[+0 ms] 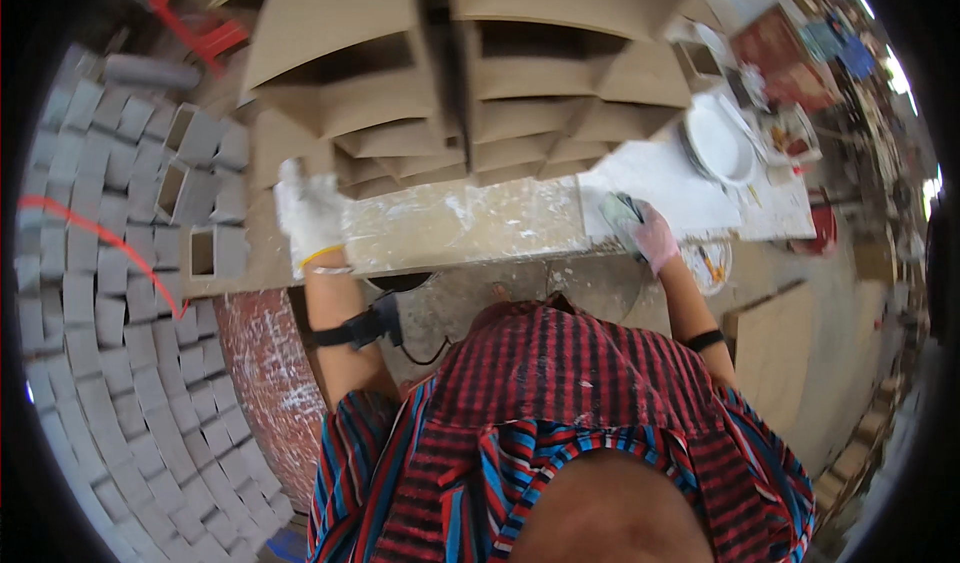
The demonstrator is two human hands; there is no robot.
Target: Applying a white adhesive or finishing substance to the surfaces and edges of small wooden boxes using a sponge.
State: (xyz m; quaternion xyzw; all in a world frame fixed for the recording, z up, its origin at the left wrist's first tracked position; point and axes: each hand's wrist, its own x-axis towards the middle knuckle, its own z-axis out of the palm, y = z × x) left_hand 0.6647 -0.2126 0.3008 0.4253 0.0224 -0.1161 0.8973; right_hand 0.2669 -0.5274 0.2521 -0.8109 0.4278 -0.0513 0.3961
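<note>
My left hand [312,213], in a white glove, rests flat on the paint-splashed workbench [450,225], next to a stack of brown open-fronted wooden boxes [400,93]. My right hand [652,235], in a pinkish glove, is closed on a small grey pad or cloth [622,211] and presses it on a white-coated board [665,185] lying on the bench's right part. A black strap with a small device sits on my left forearm.
White bowls [718,141] and small containers stand at the bench's far right. Rows of grey-painted small boxes [110,293] cover the floor on the left, crossed by a red cable [120,243]. A rust-red barrel [265,363] stands under the bench.
</note>
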